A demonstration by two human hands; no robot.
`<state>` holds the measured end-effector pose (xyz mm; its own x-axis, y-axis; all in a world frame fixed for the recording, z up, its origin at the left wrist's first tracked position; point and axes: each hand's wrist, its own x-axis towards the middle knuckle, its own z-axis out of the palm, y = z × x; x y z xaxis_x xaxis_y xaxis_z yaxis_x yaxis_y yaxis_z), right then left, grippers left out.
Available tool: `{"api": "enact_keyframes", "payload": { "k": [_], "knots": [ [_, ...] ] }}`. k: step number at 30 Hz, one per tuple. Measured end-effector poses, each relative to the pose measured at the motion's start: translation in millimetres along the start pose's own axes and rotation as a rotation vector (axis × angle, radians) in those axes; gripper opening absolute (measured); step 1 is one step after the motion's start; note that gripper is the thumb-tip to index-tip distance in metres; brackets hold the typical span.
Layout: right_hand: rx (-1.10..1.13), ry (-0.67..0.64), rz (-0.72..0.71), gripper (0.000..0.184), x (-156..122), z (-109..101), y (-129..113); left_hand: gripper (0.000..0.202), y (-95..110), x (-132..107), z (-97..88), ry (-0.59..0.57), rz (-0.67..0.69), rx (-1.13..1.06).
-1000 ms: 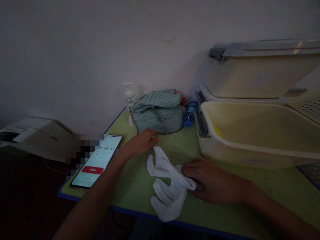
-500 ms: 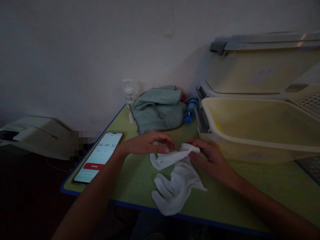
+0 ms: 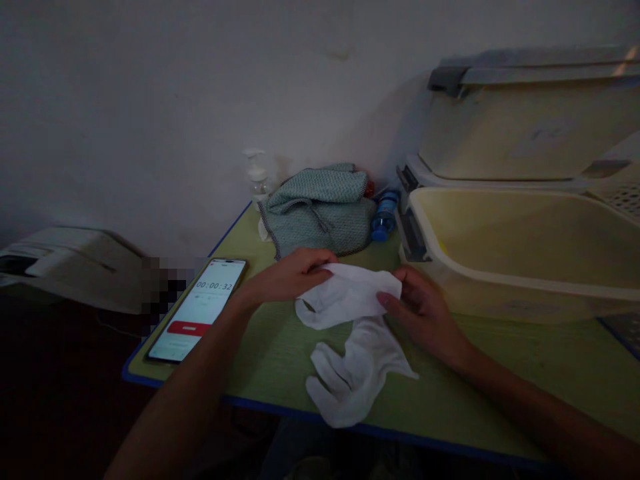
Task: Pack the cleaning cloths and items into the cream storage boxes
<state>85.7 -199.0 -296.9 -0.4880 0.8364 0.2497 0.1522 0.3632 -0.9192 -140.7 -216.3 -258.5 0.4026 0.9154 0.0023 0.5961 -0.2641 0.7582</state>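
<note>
The upper glove (image 3: 353, 297), white, is stretched between the two hands, over the middle of the table (image 3: 270, 363). Its long axis goes from left to right, roughly along the front edge of the table. The left hand (image 3: 294, 275) pinches it at the left part of its far edge, with thumb and fingers close together; the right hand (image 3: 425, 313) pinches the other end, with the thumb on the near face and the fingers behind. So both grips are narrow, and each has cloth in it.

The lower glove (image 3: 345, 387), also white, lies on the table just on the near side of the upper one. Its glove fingers point to the left, one corner spreads to the right, and its near part reaches over the blue table edge. Of the two hands, the right is nearer to this glove, but does not hold it. Whether the two gloves touch, I cannot tell.

Beyond the hands is a folded grey-green cloth (image 3: 325, 217); the open box (image 3: 500, 300) stands to the right, and the phone (image 3: 197, 310) lies beside the left forearm.
</note>
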Motion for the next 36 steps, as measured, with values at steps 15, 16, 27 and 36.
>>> {"api": "enact_keyframes", "payload": {
  "k": [15, 16, 27, 36],
  "knots": [
    [-0.494, 0.006, -0.371, 0.033, -5, -5, -4, 0.009, -4, -2, -15.4, 0.458, 0.014, -0.013],
    [-0.545, 0.005, -0.390, 0.036, -5, -6, -4, 0.009, -4, -2, -15.5, 0.541, 0.037, -0.024],
    [-0.655, 0.064, -0.644, 0.065, -10, -5, 1, 0.017, 13, -8, -13.8, 0.744, 0.334, -0.326],
    [-0.411, 0.001, -0.250, 0.046, -5, -4, 3, 0.008, -5, -2, -14.7, 0.494, -0.339, -0.241]
  ]
}}
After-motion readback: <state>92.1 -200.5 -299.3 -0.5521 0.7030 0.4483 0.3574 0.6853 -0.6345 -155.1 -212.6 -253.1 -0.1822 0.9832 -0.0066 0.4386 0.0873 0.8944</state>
